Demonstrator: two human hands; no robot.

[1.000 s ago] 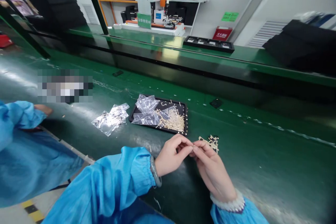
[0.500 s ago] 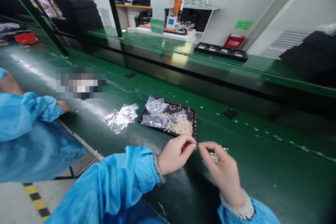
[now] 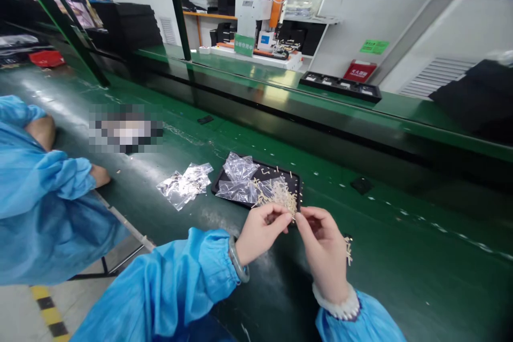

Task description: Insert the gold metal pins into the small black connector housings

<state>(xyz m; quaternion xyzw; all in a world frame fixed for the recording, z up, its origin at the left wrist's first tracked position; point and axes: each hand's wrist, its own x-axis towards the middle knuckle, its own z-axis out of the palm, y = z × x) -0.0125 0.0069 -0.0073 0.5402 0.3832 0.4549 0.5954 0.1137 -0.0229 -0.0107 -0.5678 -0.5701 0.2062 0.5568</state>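
Observation:
My left hand [image 3: 262, 230] and my right hand [image 3: 324, 243] meet at their fingertips over the near right corner of a black tray [image 3: 219, 186]. Both are pinched closed; whatever sits between the fingers is too small to make out. In the tray lies a heap of small beige strip-like pieces [image 3: 282, 192], with clear plastic bags [image 3: 239, 166] at its left end. More beige pieces [image 3: 348, 252] rest on the green bench just right of my right hand, partly hidden by it.
Clear bags with small parts [image 3: 186, 184] lie left of the tray. A co-worker's blue sleeve [image 3: 48, 181] and hand [image 3: 99, 175] are at the bench's left edge. Small black pieces [image 3: 362, 185] lie toward the back. A raised shelf holds a long black tray [image 3: 340, 86] and a machine [image 3: 252, 26].
My hands have shifted slightly left, closer to the tray, still pinched together. The pile beside my right hand is now more hidden. The co-worker's arm has moved a little to the right.

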